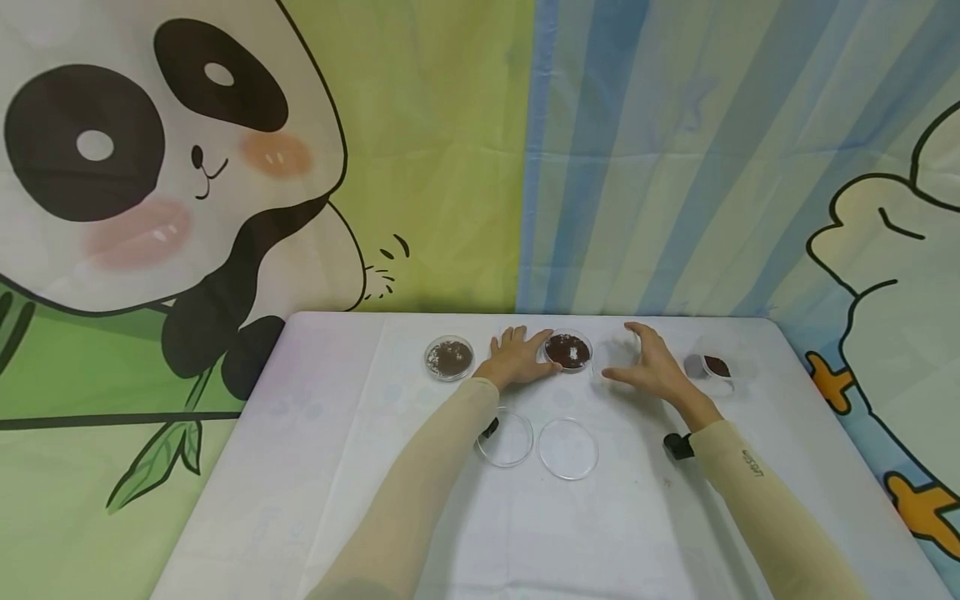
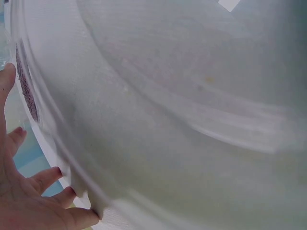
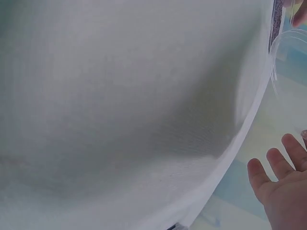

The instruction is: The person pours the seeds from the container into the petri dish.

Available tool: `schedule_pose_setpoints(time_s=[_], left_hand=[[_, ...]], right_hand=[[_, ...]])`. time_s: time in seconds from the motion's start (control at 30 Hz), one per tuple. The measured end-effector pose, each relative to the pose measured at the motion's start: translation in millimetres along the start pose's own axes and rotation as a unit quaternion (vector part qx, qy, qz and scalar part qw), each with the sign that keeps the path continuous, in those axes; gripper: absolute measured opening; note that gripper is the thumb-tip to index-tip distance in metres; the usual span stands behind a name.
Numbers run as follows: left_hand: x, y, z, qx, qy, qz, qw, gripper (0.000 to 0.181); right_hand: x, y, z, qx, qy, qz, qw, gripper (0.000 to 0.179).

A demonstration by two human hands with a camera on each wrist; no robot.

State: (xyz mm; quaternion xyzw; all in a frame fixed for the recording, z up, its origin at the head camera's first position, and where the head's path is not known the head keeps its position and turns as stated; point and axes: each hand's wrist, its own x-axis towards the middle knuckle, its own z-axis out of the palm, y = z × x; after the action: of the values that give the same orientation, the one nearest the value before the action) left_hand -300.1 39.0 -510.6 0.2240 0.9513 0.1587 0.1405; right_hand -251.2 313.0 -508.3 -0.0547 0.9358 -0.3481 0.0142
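My left hand (image 1: 517,357) holds the side of a clear petri dish of dark brown soil-like material (image 1: 567,352), its thumb and index finger on either side of the rim. The same dish shows edge-on as a dark strip (image 2: 26,86) in the left wrist view. To its right, my right hand (image 1: 651,365) has thumb and index finger spread around a clear round lid (image 3: 289,52), faint in the head view. The other fingers of that hand stretch out straight. A second dish of brown material with pale flecks (image 1: 450,358) stands left of my left hand.
Two clear round dish pieces (image 1: 568,448) lie side by side nearer me, the left one (image 1: 517,461) partly behind my left sleeve. A small clear container with dark contents (image 1: 707,367) sits at the right. Beyond the white table (image 1: 300,500) hangs a printed curtain (image 1: 435,167).
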Motion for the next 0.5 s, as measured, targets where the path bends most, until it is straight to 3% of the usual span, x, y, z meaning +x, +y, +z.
schedule_pose_setpoints(time_s=[0.3, 0.5], left_hand=[[-0.9, -1.1, -0.2, -0.014, 0.0, -0.002, 0.9999, 0.075], [-0.9, -1.8, 0.5, -0.008, 0.002, -0.001, 1.0, 0.076]], right_hand=[[4.0, -5.3, 1.3, 0.033, -0.005, 0.006, 0.9994, 0.107], [5.7, -9.1, 4.6, 0.077, -0.002, -0.015, 0.997, 0.106]])
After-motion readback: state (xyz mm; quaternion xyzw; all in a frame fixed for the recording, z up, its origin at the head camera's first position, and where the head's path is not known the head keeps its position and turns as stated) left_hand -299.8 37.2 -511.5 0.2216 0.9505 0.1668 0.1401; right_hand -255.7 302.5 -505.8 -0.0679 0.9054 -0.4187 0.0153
